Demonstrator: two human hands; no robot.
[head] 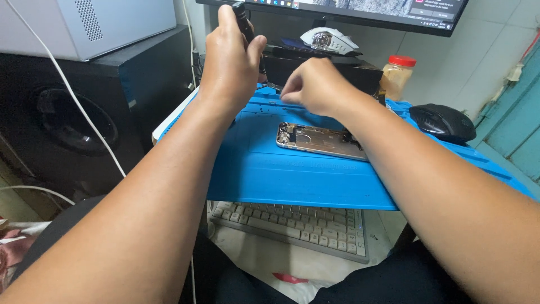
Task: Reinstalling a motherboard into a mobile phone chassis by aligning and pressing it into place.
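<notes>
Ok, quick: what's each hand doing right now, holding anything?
Left hand: closed around a black screwdriver, held upright.
Right hand: fingers curled over the blue mat; cannot tell if it holds anything.

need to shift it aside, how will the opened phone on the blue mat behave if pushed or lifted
The phone lies flat, so it would likely slide rather than roll. Its back is off with inner parts exposed, so it is probably fragile there. The mat looks rubbery and may grip it.
</notes>
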